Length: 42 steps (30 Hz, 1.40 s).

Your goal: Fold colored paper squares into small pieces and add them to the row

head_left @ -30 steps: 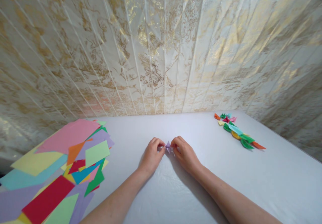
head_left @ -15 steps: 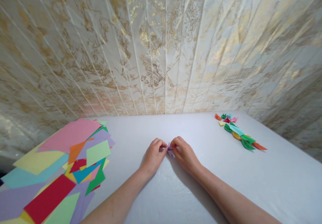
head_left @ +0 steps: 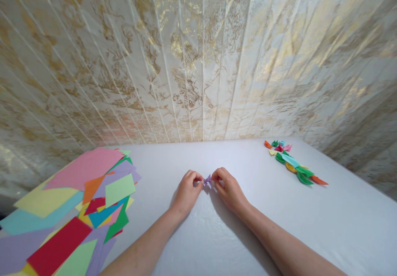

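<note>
A small folded purple paper figure [head_left: 207, 181] with pointed tips is held between my two hands, above the white table [head_left: 186, 243]. My left hand [head_left: 188, 189] pinches its left side between thumb and forefinger. From the other side, my right hand [head_left: 228, 190] grips its right tip with curled fingers. The fingertips hide the outer ends of the figure, and its exact shape is too small to make out.
Coloured paper sheets and cut pieces [head_left: 56, 243] overlap along the left of the table. A row of small folded paper figures [head_left: 291, 160] lies at the back right. A white and gold patterned curtain [head_left: 198, 61] hangs behind the table.
My hands have drawn slightly apart, and more of the purple paper figure shows between them. My left hand has shifted a little left.
</note>
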Each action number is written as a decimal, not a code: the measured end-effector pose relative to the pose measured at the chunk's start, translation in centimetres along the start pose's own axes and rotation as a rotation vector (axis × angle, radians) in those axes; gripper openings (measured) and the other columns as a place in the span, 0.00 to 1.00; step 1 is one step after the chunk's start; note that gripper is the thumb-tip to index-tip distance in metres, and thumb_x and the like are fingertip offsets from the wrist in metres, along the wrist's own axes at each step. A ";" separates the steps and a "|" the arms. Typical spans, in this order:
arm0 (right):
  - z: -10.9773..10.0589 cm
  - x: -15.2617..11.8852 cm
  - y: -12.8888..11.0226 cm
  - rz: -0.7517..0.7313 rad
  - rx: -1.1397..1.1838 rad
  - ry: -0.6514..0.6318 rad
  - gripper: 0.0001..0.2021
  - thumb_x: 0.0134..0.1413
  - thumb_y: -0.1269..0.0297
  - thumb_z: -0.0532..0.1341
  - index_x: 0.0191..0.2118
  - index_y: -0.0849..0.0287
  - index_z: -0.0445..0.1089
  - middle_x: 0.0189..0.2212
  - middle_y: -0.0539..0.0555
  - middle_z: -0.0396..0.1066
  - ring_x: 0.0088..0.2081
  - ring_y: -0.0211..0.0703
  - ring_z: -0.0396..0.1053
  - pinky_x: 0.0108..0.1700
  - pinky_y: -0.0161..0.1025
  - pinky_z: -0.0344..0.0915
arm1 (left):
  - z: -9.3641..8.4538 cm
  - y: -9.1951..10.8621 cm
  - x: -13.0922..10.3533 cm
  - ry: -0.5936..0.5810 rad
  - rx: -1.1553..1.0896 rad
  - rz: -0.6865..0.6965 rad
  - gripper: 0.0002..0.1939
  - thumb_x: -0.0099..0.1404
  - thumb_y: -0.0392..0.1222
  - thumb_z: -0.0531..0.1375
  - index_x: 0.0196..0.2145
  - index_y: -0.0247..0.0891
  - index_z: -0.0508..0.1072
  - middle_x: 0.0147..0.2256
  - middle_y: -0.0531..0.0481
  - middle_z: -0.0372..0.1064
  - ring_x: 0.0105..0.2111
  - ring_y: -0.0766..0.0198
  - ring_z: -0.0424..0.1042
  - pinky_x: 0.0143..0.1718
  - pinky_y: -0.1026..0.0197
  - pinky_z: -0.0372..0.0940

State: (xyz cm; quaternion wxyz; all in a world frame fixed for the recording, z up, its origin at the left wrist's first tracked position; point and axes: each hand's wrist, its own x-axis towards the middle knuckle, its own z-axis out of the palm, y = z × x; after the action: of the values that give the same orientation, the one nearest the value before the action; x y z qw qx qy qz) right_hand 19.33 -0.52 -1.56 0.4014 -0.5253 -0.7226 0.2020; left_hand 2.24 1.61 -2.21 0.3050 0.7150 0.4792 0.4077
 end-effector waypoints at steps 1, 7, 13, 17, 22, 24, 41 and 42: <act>0.1 0.0 -0.1 -0.010 0.009 -0.003 0.09 0.52 0.77 0.52 0.32 0.56 0.64 0.32 0.50 0.65 0.34 0.40 0.64 0.38 0.37 0.60 | 0.0 0.0 0.0 -0.014 0.004 0.017 0.05 0.60 0.31 0.57 0.28 0.39 0.69 0.33 0.52 0.67 0.36 0.62 0.69 0.41 0.60 0.64; 0.2 0.0 -0.2 -0.039 0.051 -0.009 0.09 0.51 0.78 0.52 0.31 0.56 0.64 0.31 0.50 0.65 0.34 0.40 0.64 0.38 0.37 0.61 | 0.2 -0.2 -0.3 -0.095 -0.023 0.099 0.07 0.59 0.30 0.57 0.31 0.40 0.70 0.35 0.51 0.71 0.39 0.61 0.70 0.44 0.59 0.64; 0.2 -0.1 -0.4 -0.010 0.088 -0.024 0.09 0.49 0.78 0.52 0.31 0.56 0.64 0.30 0.50 0.66 0.33 0.40 0.64 0.37 0.36 0.61 | 0.3 -0.4 -0.3 -0.094 0.009 0.043 0.07 0.58 0.29 0.56 0.30 0.40 0.70 0.32 0.53 0.71 0.36 0.62 0.70 0.41 0.60 0.63; 0.3 0.0 -0.3 0.005 0.082 -0.018 0.09 0.48 0.77 0.52 0.30 0.56 0.64 0.29 0.49 0.66 0.32 0.40 0.64 0.36 0.36 0.60 | 0.3 -0.2 -0.3 -0.068 -0.019 0.011 0.08 0.58 0.28 0.56 0.29 0.40 0.68 0.30 0.54 0.70 0.34 0.62 0.70 0.39 0.61 0.64; 0.4 0.1 0.2 0.038 0.067 0.018 0.09 0.48 0.76 0.52 0.31 0.56 0.64 0.29 0.49 0.66 0.32 0.40 0.64 0.36 0.36 0.60 | 0.1 0.3 -0.1 -0.038 -0.051 -0.038 0.07 0.59 0.30 0.56 0.28 0.40 0.68 0.29 0.53 0.70 0.33 0.63 0.71 0.38 0.61 0.65; 0.4 0.1 0.5 0.047 0.058 0.030 0.09 0.47 0.76 0.52 0.32 0.56 0.65 0.29 0.49 0.67 0.32 0.40 0.64 0.36 0.36 0.60 | 0.0 0.4 0.0 -0.021 -0.060 -0.053 0.06 0.59 0.30 0.56 0.28 0.40 0.67 0.29 0.54 0.70 0.33 0.63 0.71 0.37 0.61 0.65; 0.4 0.1 0.6 0.085 0.063 0.044 0.08 0.48 0.75 0.52 0.31 0.56 0.65 0.29 0.49 0.68 0.32 0.40 0.65 0.36 0.36 0.60 | 0.1 -0.2 -0.2 -0.025 -0.006 0.084 0.07 0.61 0.29 0.57 0.30 0.40 0.69 0.35 0.52 0.69 0.40 0.61 0.67 0.44 0.58 0.61; 0.3 0.1 0.7 0.101 0.060 0.056 0.08 0.48 0.76 0.52 0.31 0.56 0.65 0.29 0.49 0.68 0.32 0.40 0.65 0.36 0.36 0.60 | 0.1 -0.2 -0.1 -0.013 -0.007 0.075 0.06 0.61 0.29 0.57 0.30 0.40 0.68 0.35 0.52 0.69 0.40 0.61 0.67 0.43 0.58 0.61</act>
State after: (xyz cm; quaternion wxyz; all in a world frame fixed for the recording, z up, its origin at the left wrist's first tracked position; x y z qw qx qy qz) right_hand 19.50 -0.08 -2.21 0.4265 -0.5543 -0.6771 0.2289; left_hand 2.16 1.57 -2.49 0.2950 0.7339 0.4485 0.4161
